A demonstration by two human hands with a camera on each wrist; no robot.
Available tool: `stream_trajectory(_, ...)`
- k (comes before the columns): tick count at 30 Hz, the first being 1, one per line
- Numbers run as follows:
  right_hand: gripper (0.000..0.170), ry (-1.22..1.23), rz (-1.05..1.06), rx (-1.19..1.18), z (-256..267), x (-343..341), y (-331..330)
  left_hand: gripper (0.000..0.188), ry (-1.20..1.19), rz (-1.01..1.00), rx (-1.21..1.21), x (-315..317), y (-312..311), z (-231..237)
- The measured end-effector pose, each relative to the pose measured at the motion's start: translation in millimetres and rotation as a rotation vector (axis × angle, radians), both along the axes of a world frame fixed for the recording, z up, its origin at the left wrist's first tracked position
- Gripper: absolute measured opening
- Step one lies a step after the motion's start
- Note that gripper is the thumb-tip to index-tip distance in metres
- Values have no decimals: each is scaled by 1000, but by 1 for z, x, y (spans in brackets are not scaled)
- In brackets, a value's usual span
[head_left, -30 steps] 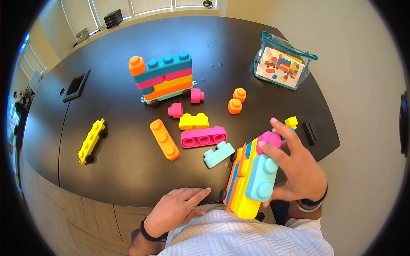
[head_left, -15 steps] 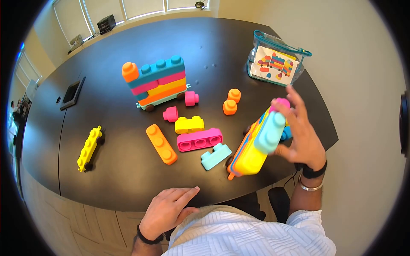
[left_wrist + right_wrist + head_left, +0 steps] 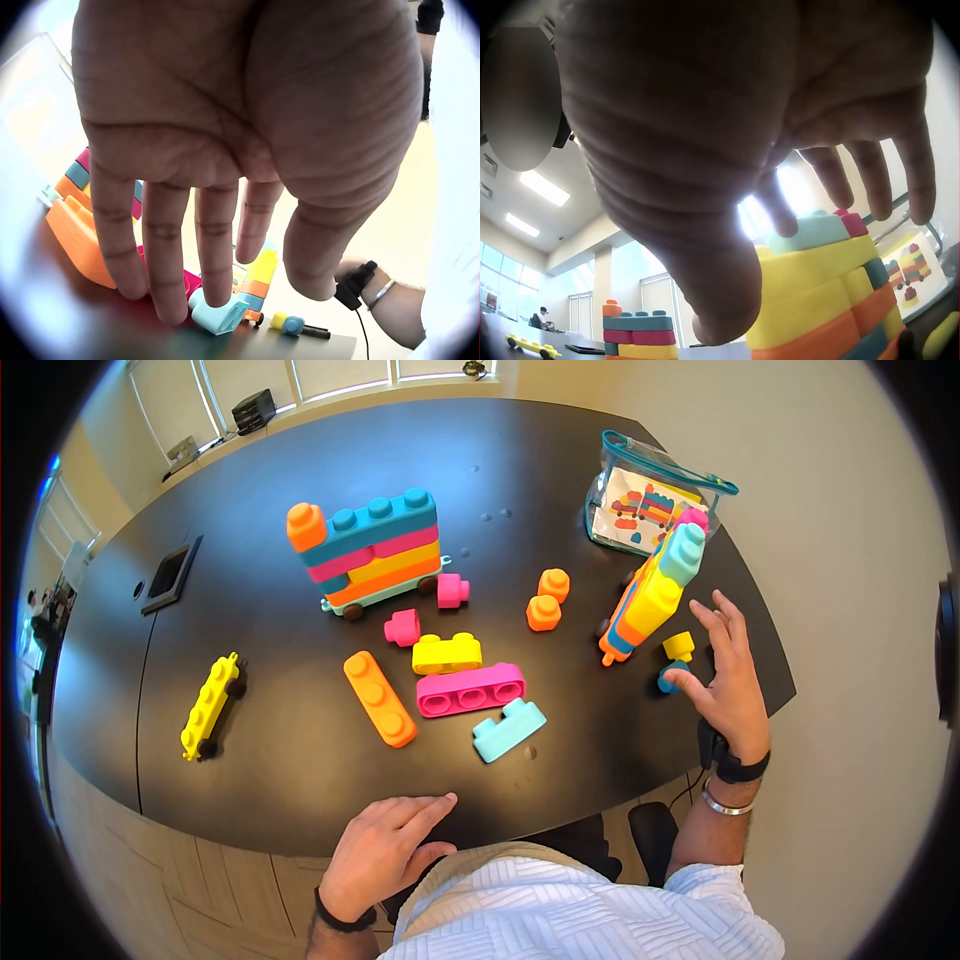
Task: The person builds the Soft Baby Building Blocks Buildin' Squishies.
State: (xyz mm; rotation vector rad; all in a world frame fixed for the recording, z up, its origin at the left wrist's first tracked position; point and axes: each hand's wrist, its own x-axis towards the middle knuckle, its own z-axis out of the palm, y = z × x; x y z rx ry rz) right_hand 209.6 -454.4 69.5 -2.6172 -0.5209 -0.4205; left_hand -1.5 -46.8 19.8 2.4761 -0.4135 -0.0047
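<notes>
My right hand (image 3: 732, 690) is spread with nothing in it, just nearer me than a wheeled block car (image 3: 650, 600) of yellow, orange and blue bricks. A light-blue brick and a pink one top that car, which stands on the table in front of the clear bag. Beside the right thumb lie a small yellow block (image 3: 678, 647) and a small blue block (image 3: 673, 677). My left hand (image 3: 385, 850) rests palm down at the table's near edge, fingers extended and holding nothing. Ahead of it lie a light-blue notched brick (image 3: 510, 730) and an orange three-stud brick (image 3: 379, 698).
A second block car (image 3: 375, 555) stands farther back. A yellow wheeled base (image 3: 211, 707) lies at left. Mid-table are a pink brick (image 3: 470, 690), a yellow brick (image 3: 447, 653), two small pink blocks and two small orange blocks (image 3: 543, 612). The clear bag (image 3: 620, 510) stands back right.
The right hand carried the block car from the near edge away to the back right, set it upright by the bag and let go, then drew back. The left hand stayed nearly still.
</notes>
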Motion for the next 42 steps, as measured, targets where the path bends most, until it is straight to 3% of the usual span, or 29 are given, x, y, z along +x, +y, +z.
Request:
stream_trajectory(6,85,14,60,-40,-7,-5,7,64,-36,106,21,-3,19,10)
stream_trajectory(8,82,83,194,-38,3,-11,12,66,-32,169,23,-6,35,18)
stream_trajectory(12,77,127,394,6,11,-18,23,69,-132,374,96,-13,81,35)
stream_trajectory(14,76,126,435,54,3,-16,24,70,-301,482,216,-12,117,31)
stream_trajectory(16,75,124,364,8,-2,-14,19,71,-272,586,253,-12,161,24)
stream_trajectory(17,74,101,347,-10,-3,-16,20,73,-144,702,192,-13,178,26)
stream_trajectory(21,71,139,380,29,-6,-23,24,79,-193,808,311,-40,292,-39)
stream_trajectory(24,67,158,393,4,-11,-25,26,79,-86,873,339,-57,334,-70)
stream_trajectory(27,66,182,389,9,-15,-27,31,76,-127,883,382,-50,319,-70)
stream_trajectory(32,63,145,451,26,-22,-27,44,55,60,955,351,-39,277,-40)
stream_trajectory(34,67,245,478,-8,-25,-30,48,49,0,920,336,-39,252,-35)
stream_trajectory(37,67,264,492,-27,-25,-32,49,45,93,838,106,-42,226,-28)
stream_trajectory(38,68,266,497,-33,-25,-31,49,45,97,844,104,-46,220,-26)
stream_trajectory(40,68,259,493,-33,-25,-30,48,43,90,652,149,-54,202,-17)
stream_trajectory(42,69,256,490,-33,-27,-30,48,34,79,685,75,-58,186,-19)
